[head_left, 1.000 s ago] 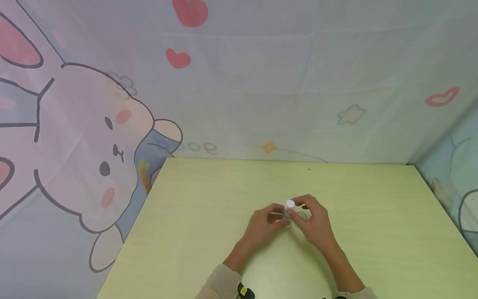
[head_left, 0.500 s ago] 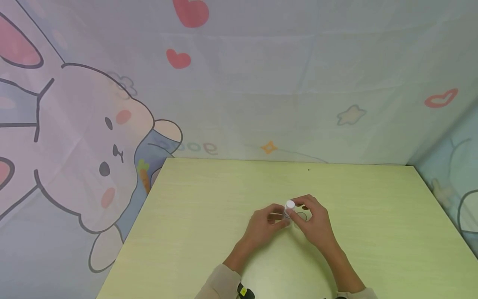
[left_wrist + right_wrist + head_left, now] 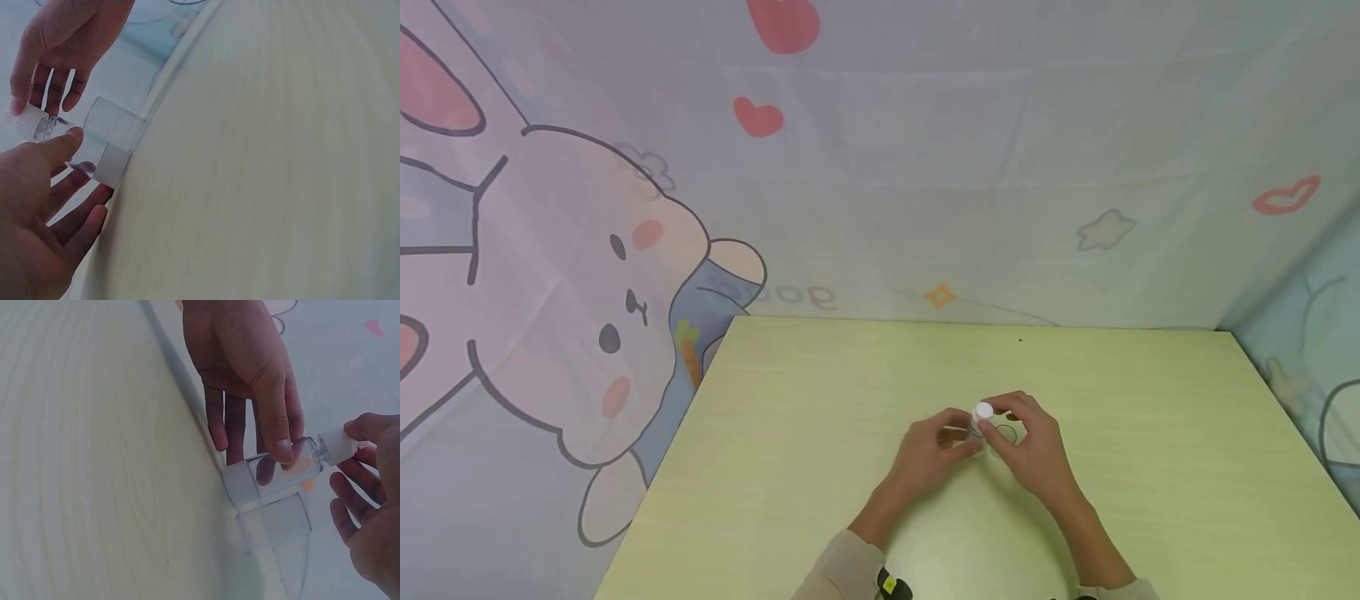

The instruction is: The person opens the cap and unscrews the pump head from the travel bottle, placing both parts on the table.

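Note:
A small clear bottle (image 3: 240,484) with a whitish bottom section stands upright on the table. My left hand (image 3: 925,454) holds its body, thumb on the near side and fingers behind. At the top is a white cap (image 3: 983,410), pinched between the thumb and fingers of my right hand (image 3: 1037,450). Threads of the bottle's neck (image 3: 315,452) show just below the cap in the right wrist view. Close beside the bottle, on the right hand's side, stands a clear open cup or jar (image 3: 112,125), partly behind the right hand in the head view.
The pale wood-grain table (image 3: 820,375) extends around both hands. A cartoon-printed cloth (image 3: 887,167) hangs behind its far edge and along the left. A tiny dark speck (image 3: 1021,340) lies near the far edge. At the right border a dark curved line (image 3: 1330,417) shows.
Both hands keep the same place and grip on the bottle and cap. The cap's top shifts only very slightly to the right.

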`<action>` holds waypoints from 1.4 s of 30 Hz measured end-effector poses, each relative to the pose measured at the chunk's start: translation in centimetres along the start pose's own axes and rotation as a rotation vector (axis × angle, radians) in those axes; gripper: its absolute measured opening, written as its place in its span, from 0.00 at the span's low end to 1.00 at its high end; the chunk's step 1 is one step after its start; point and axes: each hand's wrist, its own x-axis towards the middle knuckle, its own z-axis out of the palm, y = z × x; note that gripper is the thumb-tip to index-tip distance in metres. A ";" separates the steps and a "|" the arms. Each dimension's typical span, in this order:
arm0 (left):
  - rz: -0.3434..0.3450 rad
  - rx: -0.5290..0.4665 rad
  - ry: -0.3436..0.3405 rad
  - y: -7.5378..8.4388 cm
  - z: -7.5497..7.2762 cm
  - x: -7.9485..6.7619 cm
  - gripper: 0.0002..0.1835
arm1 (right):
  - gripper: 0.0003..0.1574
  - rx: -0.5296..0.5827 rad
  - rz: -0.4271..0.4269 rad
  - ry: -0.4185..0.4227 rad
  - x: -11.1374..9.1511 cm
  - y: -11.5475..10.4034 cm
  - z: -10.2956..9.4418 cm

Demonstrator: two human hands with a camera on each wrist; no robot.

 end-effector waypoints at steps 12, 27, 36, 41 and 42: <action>-0.005 -0.005 0.004 0.0 0.0 0.0 0.18 | 0.14 0.011 0.003 0.003 0.1 0.1 -0.1; -0.009 -0.023 0.002 0.0 0.0 0.0 0.18 | 0.14 0.011 0.018 0.040 0.2 -0.3 -0.3; -0.009 -0.015 0.002 0.0 0.1 0.0 0.18 | 0.14 0.024 0.020 0.061 0.3 -0.3 -0.4; -0.013 -0.002 0.004 0.0 0.1 0.0 0.18 | 0.15 0.038 0.017 0.067 0.3 -0.5 -0.4; -0.014 -0.001 0.004 0.0 0.1 0.0 0.18 | 0.15 0.039 0.016 0.068 0.4 -0.5 -0.4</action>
